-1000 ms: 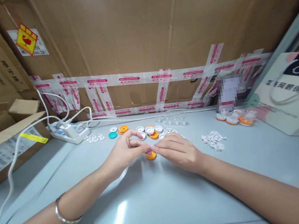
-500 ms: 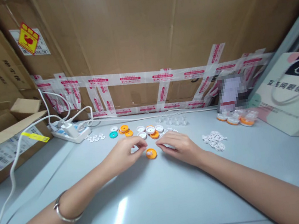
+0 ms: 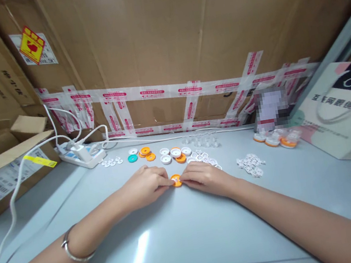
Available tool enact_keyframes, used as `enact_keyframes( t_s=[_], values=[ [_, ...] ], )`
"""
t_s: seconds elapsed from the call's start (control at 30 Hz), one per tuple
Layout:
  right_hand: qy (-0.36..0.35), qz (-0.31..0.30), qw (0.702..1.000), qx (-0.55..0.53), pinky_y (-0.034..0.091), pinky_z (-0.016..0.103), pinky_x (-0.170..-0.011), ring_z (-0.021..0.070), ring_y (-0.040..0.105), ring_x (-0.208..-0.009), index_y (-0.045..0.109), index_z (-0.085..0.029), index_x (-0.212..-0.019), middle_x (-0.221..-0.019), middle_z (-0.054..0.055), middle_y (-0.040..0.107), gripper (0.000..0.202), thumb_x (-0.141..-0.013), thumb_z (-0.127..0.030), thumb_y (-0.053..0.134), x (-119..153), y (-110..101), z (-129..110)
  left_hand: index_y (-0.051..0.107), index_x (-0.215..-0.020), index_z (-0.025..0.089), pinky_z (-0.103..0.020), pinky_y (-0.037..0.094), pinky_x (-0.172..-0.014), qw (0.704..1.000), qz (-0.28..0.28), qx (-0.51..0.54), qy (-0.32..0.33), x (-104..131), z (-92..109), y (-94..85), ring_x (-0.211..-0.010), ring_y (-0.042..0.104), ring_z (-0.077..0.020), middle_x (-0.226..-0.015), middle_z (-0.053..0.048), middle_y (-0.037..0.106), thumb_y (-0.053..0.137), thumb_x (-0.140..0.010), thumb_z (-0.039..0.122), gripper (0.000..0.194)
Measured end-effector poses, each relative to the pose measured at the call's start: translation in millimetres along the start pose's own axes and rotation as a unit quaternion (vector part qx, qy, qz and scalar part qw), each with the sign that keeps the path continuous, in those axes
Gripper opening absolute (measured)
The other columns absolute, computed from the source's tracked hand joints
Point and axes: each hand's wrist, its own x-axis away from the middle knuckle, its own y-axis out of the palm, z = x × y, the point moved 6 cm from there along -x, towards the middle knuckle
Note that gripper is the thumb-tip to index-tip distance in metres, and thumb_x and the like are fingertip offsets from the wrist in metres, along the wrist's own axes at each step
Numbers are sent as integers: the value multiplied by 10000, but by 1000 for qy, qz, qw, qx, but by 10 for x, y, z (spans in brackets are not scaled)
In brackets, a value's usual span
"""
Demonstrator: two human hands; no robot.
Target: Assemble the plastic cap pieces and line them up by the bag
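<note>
An orange round dish [image 3: 177, 180] lies on the grey table [image 3: 178, 233], with a small whitish piece inside it. From the left, my left hand [image 3: 150, 184] touches the dish with its fingertips, the fingers closed together. My right hand [image 3: 204, 177] meets its right side, fingers also pressed together. Whether either hand pinches the small piece is too small to tell. Behind my hands are white rings [image 3: 165, 159] and an orange ring [image 3: 180, 158]. Several small white discs [image 3: 204, 159] lie just behind my right hand.
Farther left are a teal ring [image 3: 132, 158], small white parts [image 3: 112, 162] and a power strip [image 3: 82, 157]. Clear parts [image 3: 202, 140] stand at the back; white flat pieces [image 3: 251, 165] lie right. A cardboard box [image 3: 11, 166] and paper bag [image 3: 342, 114] flank the table.
Both hands have moved down and inward onto the orange dish, and their fingers have closed up. More of the white discs behind my right hand now shows.
</note>
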Motion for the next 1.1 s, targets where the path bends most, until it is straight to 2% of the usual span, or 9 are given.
enact_keyframes(
  t_s=[0.37, 0.67, 0.97, 1.1],
  values=[
    [14, 26, 1000, -1, 431, 276, -681, 138, 575, -741, 633, -180, -892, -782, 51, 647, 180, -888, -223, 458, -15, 34, 8, 657, -990, 284, -282, 336, -794, 1000, 2, 12, 6, 5, 36, -13, -859, 588, -151, -936, -9, 638, 435, -897, 229, 247],
    [39, -8, 999, -23, 426, 285, -710, 146, 573, -781, 637, -183, -909, -809, 56, 644, 183, -888, -215, 458, -30, 25, 10, 657, -988, 284, -283, 332, -803, 1000, 0, 24, 2, 5, 18, -9, -871, 589, -150, -946, -4, 639, 443, -894, 234, 239],
    [38, -6, 998, -41, 442, 303, -727, 156, 571, -778, 640, -183, -909, -819, 60, 638, 157, -846, -186, 496, -28, 25, -1, 666, -968, 284, -275, 337, -810, 999, 14, 31, 14, 9, 7, -9, -874, 591, -149, -943, -3, 645, 461, -884, 229, 229],
    [91, 26, 991, -91, 462, 290, -711, 153, 580, -764, 635, -182, -876, -802, 56, 646, 146, -845, -188, 492, -16, -14, 72, 655, -1016, 278, -249, 375, -773, 998, 9, 62, 14, 4, -44, -62, -837, 593, -143, -928, -9, 652, 467, -872, 223, 243]
  ],
)
